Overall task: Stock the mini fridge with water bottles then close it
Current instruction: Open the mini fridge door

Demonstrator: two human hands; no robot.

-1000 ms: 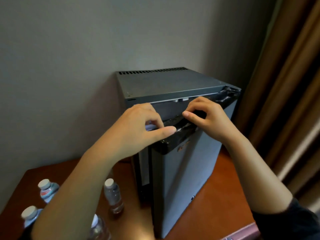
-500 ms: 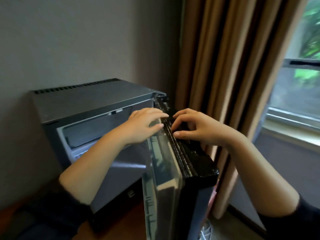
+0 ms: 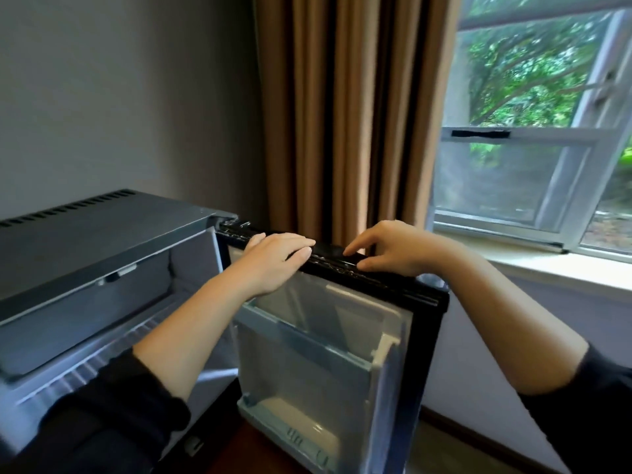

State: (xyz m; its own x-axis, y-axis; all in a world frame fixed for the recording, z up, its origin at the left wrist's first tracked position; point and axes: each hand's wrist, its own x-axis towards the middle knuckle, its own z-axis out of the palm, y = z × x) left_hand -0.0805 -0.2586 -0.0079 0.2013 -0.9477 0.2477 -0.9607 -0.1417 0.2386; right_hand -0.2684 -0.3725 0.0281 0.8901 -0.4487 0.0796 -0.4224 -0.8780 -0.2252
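Note:
The grey mini fridge stands open at the left, and the part of its pale interior that shows holds nothing. Its black door is swung wide to the right, with clear inner door shelves that are bare. My left hand lies flat over the door's top edge near the hinge. My right hand touches the same edge further out with bent fingertips and thumb. No water bottle is in view.
A tan curtain hangs right behind the open door. A window with a white sill is at the right. Brown wooden surface shows under the door, and carpet beyond it.
The door has swung from barely ajar to wide open on the right, both hands riding its top edge. The view turned right, and the bottles on the wooden top left the frame.

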